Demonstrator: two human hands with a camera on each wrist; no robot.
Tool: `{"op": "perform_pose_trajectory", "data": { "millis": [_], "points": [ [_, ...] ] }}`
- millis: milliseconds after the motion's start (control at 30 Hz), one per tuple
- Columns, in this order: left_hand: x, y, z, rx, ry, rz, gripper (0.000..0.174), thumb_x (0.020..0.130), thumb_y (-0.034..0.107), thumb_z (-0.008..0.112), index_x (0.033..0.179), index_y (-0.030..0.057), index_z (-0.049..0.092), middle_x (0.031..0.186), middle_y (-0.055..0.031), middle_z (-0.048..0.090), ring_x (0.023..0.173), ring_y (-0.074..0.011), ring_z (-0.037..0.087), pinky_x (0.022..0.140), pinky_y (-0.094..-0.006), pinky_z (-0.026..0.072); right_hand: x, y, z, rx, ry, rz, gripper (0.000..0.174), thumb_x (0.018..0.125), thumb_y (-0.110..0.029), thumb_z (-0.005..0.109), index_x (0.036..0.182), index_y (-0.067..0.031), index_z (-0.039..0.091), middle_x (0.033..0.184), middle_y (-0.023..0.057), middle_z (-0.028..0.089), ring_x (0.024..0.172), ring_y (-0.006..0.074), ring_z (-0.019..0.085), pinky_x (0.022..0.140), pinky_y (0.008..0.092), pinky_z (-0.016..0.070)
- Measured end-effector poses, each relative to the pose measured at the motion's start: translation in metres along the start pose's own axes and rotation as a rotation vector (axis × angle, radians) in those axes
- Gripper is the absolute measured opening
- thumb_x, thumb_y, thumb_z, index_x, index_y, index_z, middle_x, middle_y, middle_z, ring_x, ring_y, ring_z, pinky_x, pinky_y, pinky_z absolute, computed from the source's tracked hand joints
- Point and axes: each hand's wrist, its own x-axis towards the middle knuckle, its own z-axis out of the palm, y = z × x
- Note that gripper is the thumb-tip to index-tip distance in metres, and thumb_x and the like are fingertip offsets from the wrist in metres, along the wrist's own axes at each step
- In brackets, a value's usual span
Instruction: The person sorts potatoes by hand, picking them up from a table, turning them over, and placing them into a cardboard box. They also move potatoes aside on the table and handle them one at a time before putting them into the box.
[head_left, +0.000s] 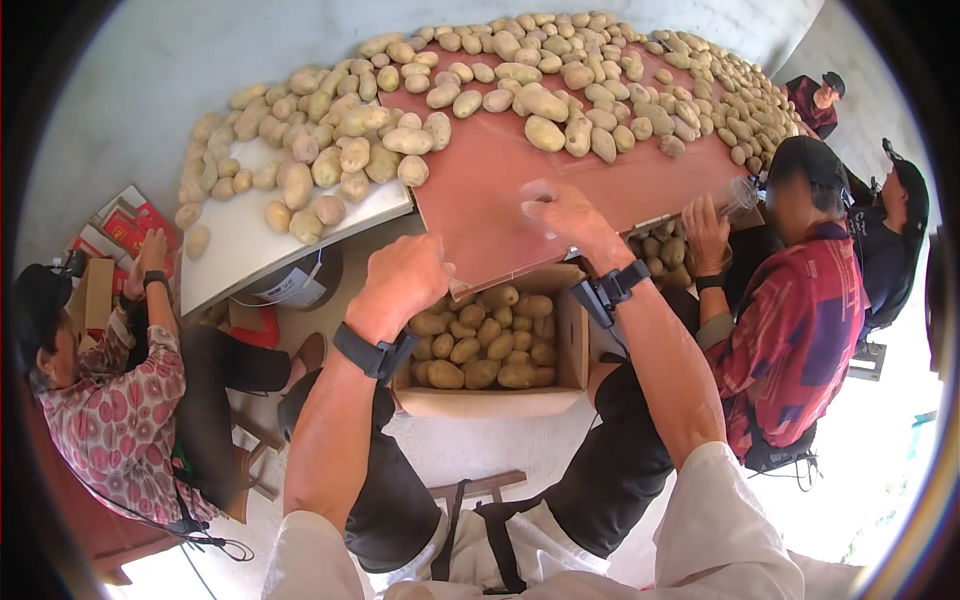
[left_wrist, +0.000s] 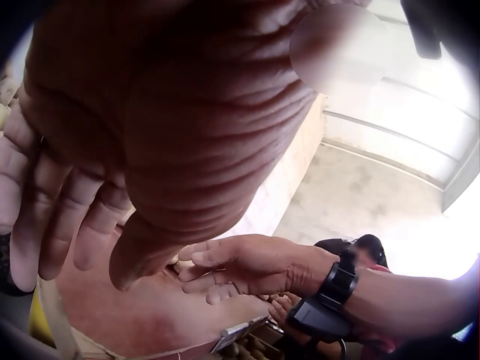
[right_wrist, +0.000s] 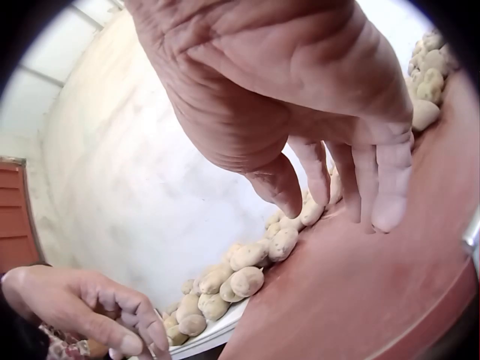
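Both hands hover above the near part of the red table (head_left: 480,210), holding nothing. The left hand (head_left: 408,278) is near the table's left front edge; in the left wrist view that hand (left_wrist: 150,142) has its fingers extended and apart. To the right, the right hand (head_left: 570,222) is slightly blurred in the head view; in the right wrist view its fingers (right_wrist: 394,180) hang down, loosely straight. Beneath the table edge, between the knees, a cardboard box (head_left: 490,403) holds many potatoes (head_left: 481,373).
Piled potatoes (head_left: 545,104) line the back of the red table and cover much of a white table (head_left: 370,215) at left. People sit on both sides, one in a patterned shirt (head_left: 110,420), one in a red plaid shirt (head_left: 800,330) whose hand holds a clear cup (head_left: 740,195).
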Motion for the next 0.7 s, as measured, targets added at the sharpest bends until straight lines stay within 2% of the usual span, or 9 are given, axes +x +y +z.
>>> {"op": "perform_pose_trajectory", "data": {
  "millis": [133, 233, 300, 367, 500, 533, 700],
  "points": [
    [-0.002, 0.003, -0.002, 0.001, -0.013, 0.003, 0.031, 0.093, 0.029, 0.066, 0.108, 0.0024, 0.068, 0.105, -0.0225, 0.074, 0.104, -0.0422, 0.069, 0.090, -0.0513, 0.0538, 0.032, 0.022, -0.018, -0.157, 0.209, -0.126, 0.045, 0.095, -0.025, 0.067, 0.133, -0.0021, 0.063, 0.119, 0.0190, 0.071, 0.112, 0.0293, 0.068, 0.096, 0.0401, 0.0534],
    [-0.004, 0.003, -0.003, -0.003, -0.013, 0.011, 0.030, 0.093, 0.028, 0.067, 0.107, 0.0018, 0.067, 0.104, -0.0223, 0.073, 0.103, -0.0427, 0.069, 0.088, -0.0520, 0.0538, 0.044, 0.012, -0.034, -0.024, 0.302, -0.067, 0.048, 0.093, -0.025, 0.069, 0.136, -0.0056, 0.062, 0.121, 0.0199, 0.071, 0.115, 0.0313, 0.067, 0.099, 0.0404, 0.0520],
    [-0.005, 0.000, -0.002, -0.003, -0.006, 0.018, 0.029, 0.093, 0.027, 0.067, 0.107, 0.0015, 0.066, 0.103, -0.0219, 0.073, 0.103, -0.0429, 0.068, 0.087, -0.0524, 0.0537, 0.076, 0.017, -0.053, -0.100, 0.292, -0.059, 0.054, 0.091, -0.028, 0.071, 0.139, -0.0069, 0.060, 0.125, 0.0203, 0.069, 0.120, 0.0331, 0.065, 0.101, 0.0421, 0.0513],
    [-0.007, -0.003, -0.001, 0.007, 0.025, 0.049, 0.028, 0.093, 0.026, 0.068, 0.106, 0.0011, 0.064, 0.102, -0.0209, 0.073, 0.101, -0.0431, 0.068, 0.084, -0.0535, 0.0532, 0.100, 0.016, -0.065, -0.387, 0.450, -0.073, 0.057, 0.089, -0.033, 0.073, 0.139, -0.0090, 0.060, 0.127, 0.0195, 0.067, 0.120, 0.0354, 0.065, 0.101, 0.0428, 0.0511],
    [-0.012, -0.011, 0.000, 0.009, 0.037, 0.051, 0.028, 0.093, 0.024, 0.068, 0.107, 0.0006, 0.063, 0.102, -0.0210, 0.072, 0.099, -0.0427, 0.068, 0.082, -0.0539, 0.0525, 0.143, 0.008, -0.089, -0.526, 0.459, -0.166, 0.058, 0.090, -0.040, 0.070, 0.141, -0.0139, 0.059, 0.137, 0.0182, 0.059, 0.124, 0.0371, 0.061, 0.104, 0.0460, 0.0495],
    [-0.014, -0.013, -0.001, -0.004, 0.055, 0.063, 0.028, 0.093, 0.024, 0.069, 0.107, 0.0003, 0.063, 0.101, -0.0208, 0.072, 0.099, -0.0426, 0.068, 0.082, -0.0538, 0.0522, 0.152, 0.003, -0.093, -0.516, 0.421, -0.125, 0.063, 0.090, -0.044, 0.070, 0.145, -0.0143, 0.056, 0.146, 0.0186, 0.053, 0.131, 0.0372, 0.057, 0.106, 0.0496, 0.0482],
    [-0.018, -0.013, -0.008, -0.010, 0.053, 0.033, 0.028, 0.092, 0.022, 0.071, 0.108, -0.0001, 0.062, 0.098, -0.0198, 0.071, 0.097, -0.0423, 0.067, 0.080, -0.0536, 0.0514, 0.220, 0.006, -0.103, -0.545, 0.323, -0.036, 0.073, 0.090, -0.051, 0.069, 0.150, -0.0131, 0.052, 0.153, 0.0183, 0.047, 0.133, 0.0379, 0.056, 0.109, 0.0486, 0.0475]
  ]
}}
